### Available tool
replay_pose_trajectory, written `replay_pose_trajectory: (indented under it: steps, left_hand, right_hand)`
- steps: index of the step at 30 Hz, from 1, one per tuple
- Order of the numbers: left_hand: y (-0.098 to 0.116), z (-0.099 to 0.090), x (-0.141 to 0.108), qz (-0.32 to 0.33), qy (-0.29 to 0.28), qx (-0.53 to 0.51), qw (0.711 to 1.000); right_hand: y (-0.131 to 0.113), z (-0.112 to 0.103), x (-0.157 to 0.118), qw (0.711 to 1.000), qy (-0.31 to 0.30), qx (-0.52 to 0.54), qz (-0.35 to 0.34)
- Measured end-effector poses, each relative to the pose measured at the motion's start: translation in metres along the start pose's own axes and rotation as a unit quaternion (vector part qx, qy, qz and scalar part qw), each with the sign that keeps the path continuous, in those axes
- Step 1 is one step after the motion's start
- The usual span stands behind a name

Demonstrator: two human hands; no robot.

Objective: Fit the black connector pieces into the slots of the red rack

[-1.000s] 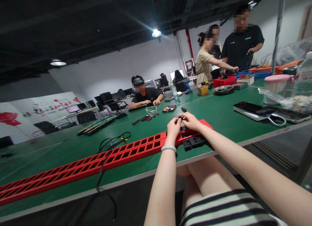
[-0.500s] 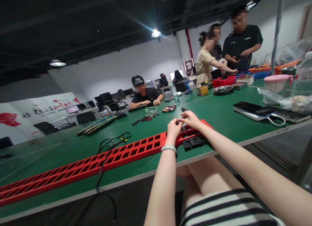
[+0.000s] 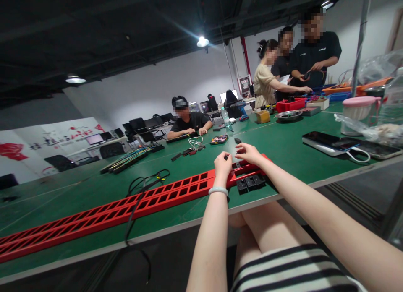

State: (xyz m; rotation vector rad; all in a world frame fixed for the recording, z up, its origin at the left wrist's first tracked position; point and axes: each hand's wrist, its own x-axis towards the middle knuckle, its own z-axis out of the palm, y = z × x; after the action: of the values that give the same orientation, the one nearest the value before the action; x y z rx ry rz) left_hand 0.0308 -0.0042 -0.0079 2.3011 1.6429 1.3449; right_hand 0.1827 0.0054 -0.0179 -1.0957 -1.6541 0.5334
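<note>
My left hand (image 3: 223,165) is closed on a small black part (image 3: 226,157), pinched between thumb and fingers above the long red slotted frame (image 3: 179,194). Just to the right, my right hand (image 3: 249,153) has its fingers curled together at the tips; whatever they hold is too small to make out. A gap separates the two hands. Several black blocks (image 3: 250,183) sit in a row against the near side of the frame, below my hands. A small dark piece (image 3: 237,140) lies on the table just beyond my right fingertips.
A black cable (image 3: 136,208) crosses the frame and hangs over the green table's (image 3: 283,157) front edge. Phones (image 3: 327,142) and a pink-lidded cup (image 3: 355,113) stand right. A seated person (image 3: 190,123) works opposite; several people stand at the far right around a red bin (image 3: 290,105).
My hands, together before, have come apart: the left shifted slightly left with the black part, the right opened a gap from it. The black blocks stay in place.
</note>
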Motion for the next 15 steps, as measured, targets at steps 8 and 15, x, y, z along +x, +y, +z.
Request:
replay_pose_trajectory:
  steps: [8,15]
  left_hand:
    - [0.002,-0.0025,-0.0003,-0.031,0.004,0.004,0.999]
    - [0.0047,-0.0044,-0.001,-0.042,-0.006,0.003,0.999]
  right_hand:
    - [0.0028,-0.0033,-0.0009,0.998,-0.051,-0.007,0.046]
    - [0.0088,-0.0044,0.0013,0.996,-0.074,-0.02,0.036]
